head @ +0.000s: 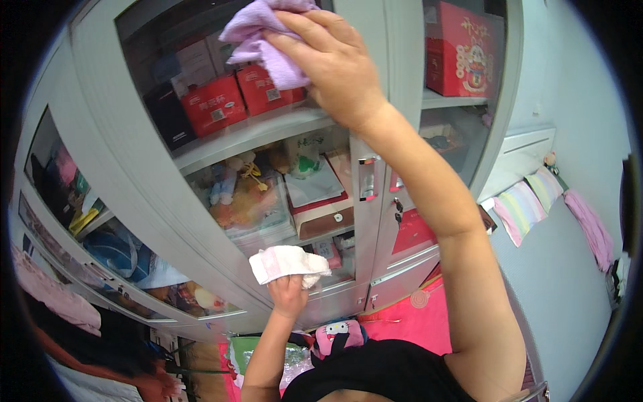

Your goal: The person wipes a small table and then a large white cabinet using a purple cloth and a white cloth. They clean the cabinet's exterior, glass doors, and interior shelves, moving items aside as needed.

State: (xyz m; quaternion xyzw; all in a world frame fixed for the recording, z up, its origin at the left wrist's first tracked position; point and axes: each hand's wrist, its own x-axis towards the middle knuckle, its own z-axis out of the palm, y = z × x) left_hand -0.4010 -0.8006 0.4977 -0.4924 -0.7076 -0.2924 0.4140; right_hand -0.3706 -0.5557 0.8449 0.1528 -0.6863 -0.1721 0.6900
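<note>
My right hand (344, 65) is raised high and presses a bunched purple cloth (253, 32) to the upper glass pane of a light grey cabinet door (125, 135). Lower down, my left hand (289, 299) grips a folded white cloth with a pink band (286, 264) in front of the same door's glass; whether that cloth touches the pane I cannot tell. Behind the glass, red boxes (213, 105) stand on the upper shelf. A brown and white box (321, 221) and a plush toy (246, 201) lie on the shelf below.
Beside the door's metal handle (368, 178), keys (398, 208) hang from a lock. A pink mat (402, 336) and a pink cartoon-cat bag (337, 337) lie below. At right is a bed (547, 286) with striped pillows (520, 208); clothes (60, 296) hang at left.
</note>
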